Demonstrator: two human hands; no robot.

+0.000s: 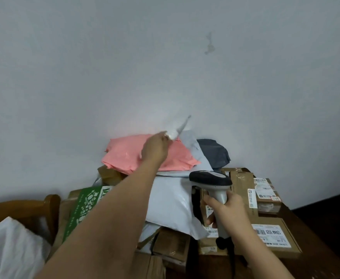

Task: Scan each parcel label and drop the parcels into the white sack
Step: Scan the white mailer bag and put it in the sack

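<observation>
Nearest the camera, at the lower left, a crumpled white plastic sack [8, 244] sags in front of the curved rail of a brown wooden chair [24, 208]. To the right, the right hand [225, 208] has its fingers curled round the pale grey grip of a handheld barcode scanner with a black head [211, 182], which is held upright above the pile with its head facing left. Below and beside it, a flat brown cardboard box with a white barcode label [272, 236] lies on the dark wooden desk [316, 258], and a smaller taped brown box with white labels [265, 194] sits just behind it. Under the scanner, a large white plastic mailer bag [171, 202] rests on more cardboard boxes, with a green box printed with white patterns [84, 208] leaning at the left of the heap. Farther back, the left arm stretches across the pile and the left hand [155, 148] pinches the corner of a pale grey-white plastic parcel [193, 146], lifting its edge off the salmon-pink plastic mailer [129, 156] on which it lies. A dark grey plastic bag [215, 152] is tucked just behind and to the right, against the plain pale wall [165, 57].
</observation>
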